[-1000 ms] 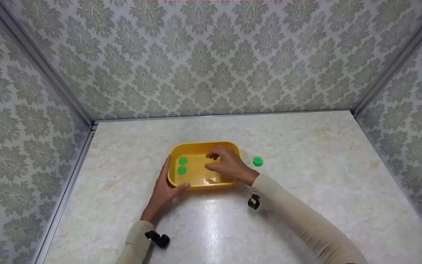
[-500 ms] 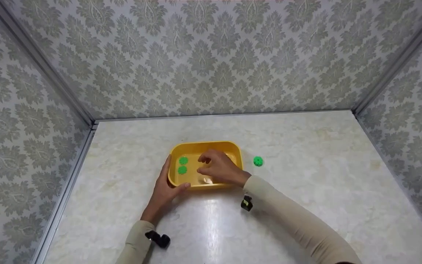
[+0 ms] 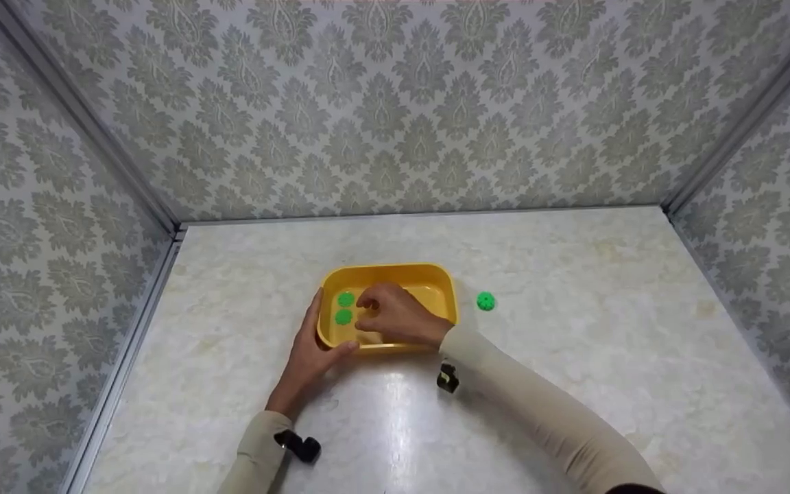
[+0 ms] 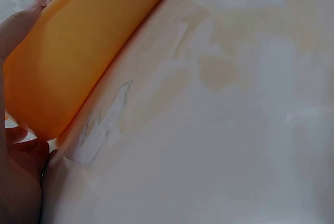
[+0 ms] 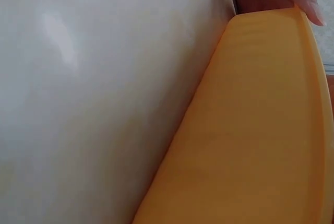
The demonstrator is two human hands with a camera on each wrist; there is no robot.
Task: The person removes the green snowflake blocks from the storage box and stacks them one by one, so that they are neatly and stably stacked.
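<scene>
My left hand point(image 3: 308, 353) grips the left end of a yellow plastic tray point(image 3: 441, 276), its thumb at the near rim and its fingers along the outer side. In the left wrist view the tray point(image 4: 83, 41) appears as a smooth wall between thumb and fingers. My right hand point(image 3: 398, 319) reaches into the tray over the near rim, fingers bent and thumb apart, with nothing visible between them. Just left of its fingertips lie two flat green toothed discs, the far disc point(image 3: 345, 299) and the near disc point(image 3: 343, 317), on the tray floor.
A third green toothed piece point(image 3: 485, 301) lies on the marbled tabletop point(image 3: 573, 274), right of the tray. Patterned wall panels point(image 3: 395, 123) close off the back and both sides. Each wrist carries a small black camera, like the left one point(image 3: 299, 446).
My right hand has moved left inside the tray, toward the two green discs. My left hand keeps its hold on the tray, and the green pieces stay put.
</scene>
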